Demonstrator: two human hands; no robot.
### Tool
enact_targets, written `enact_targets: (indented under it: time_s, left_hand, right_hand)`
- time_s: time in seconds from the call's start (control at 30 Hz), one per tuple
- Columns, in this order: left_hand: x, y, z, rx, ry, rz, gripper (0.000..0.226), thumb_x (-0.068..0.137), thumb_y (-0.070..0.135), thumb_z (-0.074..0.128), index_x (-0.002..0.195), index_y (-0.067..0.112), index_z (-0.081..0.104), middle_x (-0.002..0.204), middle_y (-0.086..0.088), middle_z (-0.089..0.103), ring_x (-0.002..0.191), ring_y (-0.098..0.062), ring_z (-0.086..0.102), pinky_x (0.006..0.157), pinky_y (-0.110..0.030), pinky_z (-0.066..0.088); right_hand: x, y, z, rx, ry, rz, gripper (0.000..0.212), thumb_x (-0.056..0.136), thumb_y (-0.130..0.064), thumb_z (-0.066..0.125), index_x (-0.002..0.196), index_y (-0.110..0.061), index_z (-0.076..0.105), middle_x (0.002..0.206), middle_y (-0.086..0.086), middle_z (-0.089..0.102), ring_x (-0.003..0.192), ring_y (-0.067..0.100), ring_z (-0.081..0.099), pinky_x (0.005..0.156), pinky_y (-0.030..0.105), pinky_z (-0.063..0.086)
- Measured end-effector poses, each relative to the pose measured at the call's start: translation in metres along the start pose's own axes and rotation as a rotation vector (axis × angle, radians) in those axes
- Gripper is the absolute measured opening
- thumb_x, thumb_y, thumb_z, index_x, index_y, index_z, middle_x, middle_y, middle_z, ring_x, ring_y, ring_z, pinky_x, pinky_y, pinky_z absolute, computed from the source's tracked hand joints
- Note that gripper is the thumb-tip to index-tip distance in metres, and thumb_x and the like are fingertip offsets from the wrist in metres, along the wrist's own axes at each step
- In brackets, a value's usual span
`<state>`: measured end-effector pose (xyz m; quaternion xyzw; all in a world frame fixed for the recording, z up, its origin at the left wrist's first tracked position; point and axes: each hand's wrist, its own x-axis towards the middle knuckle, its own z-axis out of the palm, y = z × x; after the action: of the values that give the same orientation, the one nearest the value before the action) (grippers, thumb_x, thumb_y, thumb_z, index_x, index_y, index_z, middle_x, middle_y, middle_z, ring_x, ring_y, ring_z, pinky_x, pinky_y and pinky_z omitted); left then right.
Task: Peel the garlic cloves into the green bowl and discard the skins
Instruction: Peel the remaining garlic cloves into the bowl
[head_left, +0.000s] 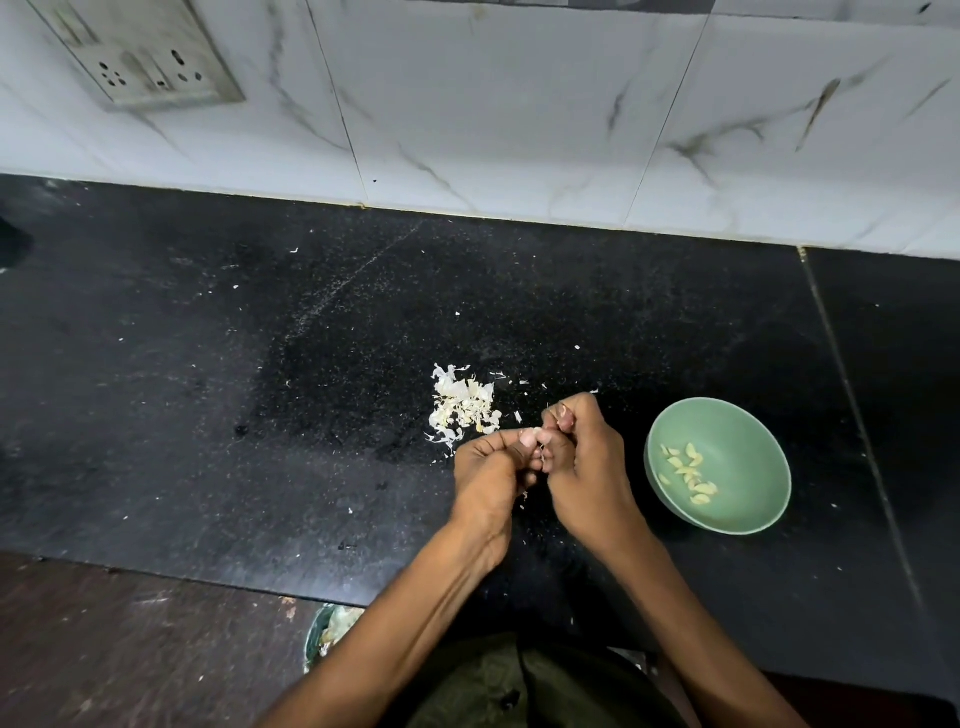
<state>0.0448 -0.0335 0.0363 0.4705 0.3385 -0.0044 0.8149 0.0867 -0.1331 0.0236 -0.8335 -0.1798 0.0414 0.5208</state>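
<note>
Both hands meet over the counter: my left hand (488, 467) pinches a clove (531, 437) while my right hand (584, 457) picks at its skin. Skins (462, 408) pile just beyond my fingers, bowl (748, 514) sits right of my grip (short drop for peeled cloves).

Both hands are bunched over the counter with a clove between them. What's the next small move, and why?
Probably finish stripping the skin, then carry the clove right to the green bowl. Both the left hand and right hand pinch it, part of it already bare, with the skin pile beside them.
</note>
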Motion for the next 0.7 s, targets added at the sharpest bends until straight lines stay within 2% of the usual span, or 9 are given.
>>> enact_targets:
  time_s: [0.1, 0.2, 0.3, 0.4, 0.5, 0.7]
  left_hand:
    - [-0.003, 0.007, 0.005, -0.067, 0.022, -0.028, 0.024, 0.095, -0.005, 0.050, 0.083, -0.004, 0.072, 0.062, -0.003, 0.060, 0.055, -0.007, 0.048, 0.055, -0.018, 0.040]
    - [-0.005, 0.015, 0.008, -0.143, 0.020, -0.086, 0.029, 0.096, -0.005, 0.051, 0.076, 0.002, 0.071, 0.060, -0.002, 0.058, 0.055, -0.007, 0.047, 0.053, -0.017, 0.040]
    - [-0.005, 0.020, 0.011, -0.210, 0.042, -0.151, 0.026, 0.095, -0.006, 0.050, 0.082, 0.001, 0.072, 0.063, -0.002, 0.061, 0.053, -0.006, 0.048, 0.049, -0.016, 0.043]
    - [-0.004, 0.023, 0.011, -0.286, 0.062, -0.223, 0.028, 0.092, -0.008, 0.045, 0.082, 0.001, 0.070, 0.063, -0.002, 0.059, 0.051, -0.006, 0.047, 0.044, -0.017, 0.044]
    - [-0.003, 0.026, 0.011, -0.339, 0.057, -0.281, 0.032, 0.090, -0.008, 0.041, 0.078, 0.004, 0.068, 0.061, -0.002, 0.056, 0.050, -0.007, 0.045, 0.041, -0.017, 0.042]
    - [-0.005, 0.033, 0.013, -0.457, 0.026, -0.292, 0.034, 0.093, -0.005, 0.042, 0.075, 0.005, 0.069, 0.066, -0.002, 0.061, 0.060, -0.007, 0.047, 0.045, -0.015, 0.044]
  right_hand:
    - [0.001, -0.005, 0.002, -0.037, 0.034, -0.087, 0.020, 0.089, 0.006, 0.044, 0.096, -0.013, 0.046, 0.090, -0.009, 0.054, 0.084, -0.002, 0.053, 0.072, 0.006, 0.038]
    - [0.003, -0.008, 0.002, -0.071, 0.061, -0.150, 0.018, 0.088, 0.003, 0.039, 0.097, -0.007, 0.050, 0.091, -0.001, 0.053, 0.082, 0.004, 0.051, 0.073, 0.008, 0.036]
    - [0.007, -0.012, 0.003, -0.103, 0.087, -0.232, 0.019, 0.086, -0.001, 0.033, 0.094, -0.003, 0.050, 0.092, 0.005, 0.053, 0.079, 0.012, 0.047, 0.075, 0.008, 0.035]
    - [0.010, -0.015, 0.003, -0.099, 0.088, -0.306, 0.019, 0.082, -0.003, 0.032, 0.094, -0.008, 0.045, 0.092, 0.007, 0.052, 0.079, 0.013, 0.044, 0.075, 0.010, 0.035]
    - [0.014, -0.014, 0.003, -0.112, 0.074, -0.381, 0.015, 0.085, -0.007, 0.033, 0.095, -0.017, 0.039, 0.095, 0.011, 0.053, 0.080, 0.016, 0.046, 0.073, 0.017, 0.038]
    - [0.026, -0.013, 0.001, -0.174, 0.085, -0.504, 0.011, 0.089, -0.005, 0.045, 0.091, -0.014, 0.040, 0.094, 0.015, 0.056, 0.078, 0.021, 0.050, 0.066, 0.033, 0.045]
